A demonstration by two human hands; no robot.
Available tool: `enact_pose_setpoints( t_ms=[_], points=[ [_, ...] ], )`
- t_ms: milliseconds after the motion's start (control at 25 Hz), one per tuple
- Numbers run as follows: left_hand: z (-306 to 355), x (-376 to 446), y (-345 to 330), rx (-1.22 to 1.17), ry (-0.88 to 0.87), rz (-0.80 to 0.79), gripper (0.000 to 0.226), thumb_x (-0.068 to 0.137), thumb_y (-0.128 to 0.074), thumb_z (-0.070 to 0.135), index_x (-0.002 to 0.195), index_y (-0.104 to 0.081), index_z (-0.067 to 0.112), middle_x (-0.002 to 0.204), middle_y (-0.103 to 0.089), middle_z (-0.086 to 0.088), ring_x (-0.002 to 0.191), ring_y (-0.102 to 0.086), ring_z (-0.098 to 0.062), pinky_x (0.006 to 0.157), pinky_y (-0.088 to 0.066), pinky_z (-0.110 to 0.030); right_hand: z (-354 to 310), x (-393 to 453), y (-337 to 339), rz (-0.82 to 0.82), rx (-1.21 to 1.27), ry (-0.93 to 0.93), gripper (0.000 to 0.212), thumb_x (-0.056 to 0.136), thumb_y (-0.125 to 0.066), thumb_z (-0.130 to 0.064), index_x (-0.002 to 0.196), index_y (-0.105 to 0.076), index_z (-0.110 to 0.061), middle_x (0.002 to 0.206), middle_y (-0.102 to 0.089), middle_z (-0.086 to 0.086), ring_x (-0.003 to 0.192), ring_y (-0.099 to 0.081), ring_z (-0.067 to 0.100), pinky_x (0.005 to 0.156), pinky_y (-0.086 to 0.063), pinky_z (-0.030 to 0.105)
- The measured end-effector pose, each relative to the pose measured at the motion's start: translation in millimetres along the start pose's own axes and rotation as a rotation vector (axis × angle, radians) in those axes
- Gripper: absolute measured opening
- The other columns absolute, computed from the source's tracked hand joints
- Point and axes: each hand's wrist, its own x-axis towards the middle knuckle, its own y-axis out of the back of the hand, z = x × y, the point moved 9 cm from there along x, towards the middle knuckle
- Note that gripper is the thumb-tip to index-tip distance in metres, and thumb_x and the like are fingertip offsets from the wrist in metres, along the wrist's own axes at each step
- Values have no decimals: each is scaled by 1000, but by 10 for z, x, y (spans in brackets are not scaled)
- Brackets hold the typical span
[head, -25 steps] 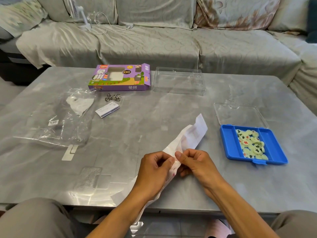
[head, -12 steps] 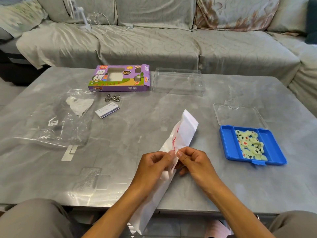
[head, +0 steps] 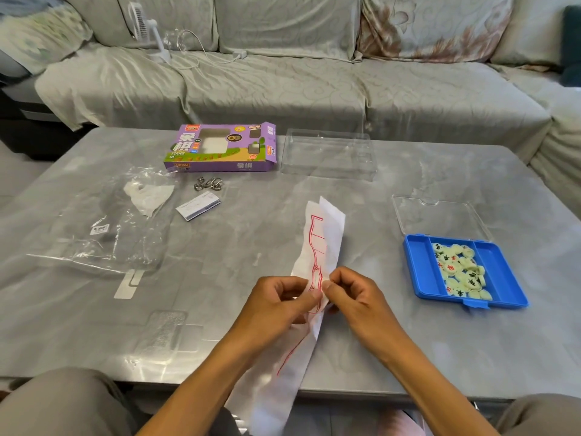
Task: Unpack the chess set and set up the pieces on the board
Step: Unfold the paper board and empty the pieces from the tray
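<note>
A folded white paper board [head: 327, 237] with red printed lines stands upright over the grey table's near middle, its layers parting slightly. My left hand [head: 279, 302] pinches one layer and my right hand [head: 353, 295] pinches the other, thumbs nearly touching. The paper's lower end hangs past the table's front edge. A blue tray [head: 423, 272] at the right holds several pale round chess pieces [head: 460, 270] with red and black characters. Its clear lid [head: 438, 215] lies just behind it.
A purple chess box [head: 221, 149] and a clear plastic insert [head: 328, 154] lie at the far middle of the table [head: 393, 357]. Metal ring puzzles [head: 209, 183], a small leaflet [head: 198, 206] and a crumpled clear bag [head: 103, 221] lie at left. A sofa runs behind.
The paper has swung from leaning right to nearly upright, and its layers have begun to part, showing the red lines inside. Both hands stay pinched on it at the same spot.
</note>
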Motion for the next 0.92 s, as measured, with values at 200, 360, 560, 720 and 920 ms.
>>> enact_pose_setpoints(
  t_ms=[200, 360, 560, 720, 920],
  points=[
    [12, 158, 893, 64, 55, 252, 19, 84, -68, 10, 68, -67, 2, 60, -61, -5, 53, -52, -12, 59, -42, -28, 167, 132, 585, 223, -14, -227, 23, 93, -55, -16, 82, -63, 3, 74, -72, 12, 63, -69, 22, 62, -58, 38],
    [1, 200, 1531, 723, 71, 425, 32, 84, -62, 9, 55, -51, 14, 48, -49, 5, 47, -44, -13, 49, -30, -26, 346, 314, 1182, 280, -533, -361, 28, 91, -54, -25, 80, -62, 0, 73, -64, 16, 64, -60, 22, 69, -53, 42],
    [-47, 228, 1277, 920, 58, 519, 37, 86, -63, 19, 119, -47, 21, 110, -61, -6, 95, -57, -27, 72, -45, -33, 284, 294, 1146, 356, -876, -293, 19, 94, -52, -26, 83, -53, -11, 77, -58, 2, 69, -54, 17, 65, -49, 35],
    [-53, 163, 561, 1131, -255, 311, 64, 92, -40, 54, 147, -28, 25, 157, -22, -5, 141, -25, -31, 112, -26, -47, -198, 67, 525, 484, -1150, 260, 20, 89, -56, -19, 109, -55, -19, 105, -63, 4, 92, -63, 27, 74, -53, 38],
    [-482, 260, 195, 1301, -180, 154, 85, 67, 25, 81, 141, 30, 41, 147, 42, 10, 137, 36, -17, 116, 14, -47, 549, 177, -152, 61, -1169, 145, 66, 94, -12, -69, 150, -17, -35, 159, -17, -4, 145, -18, 25, 118, -17, 47]
  ],
)
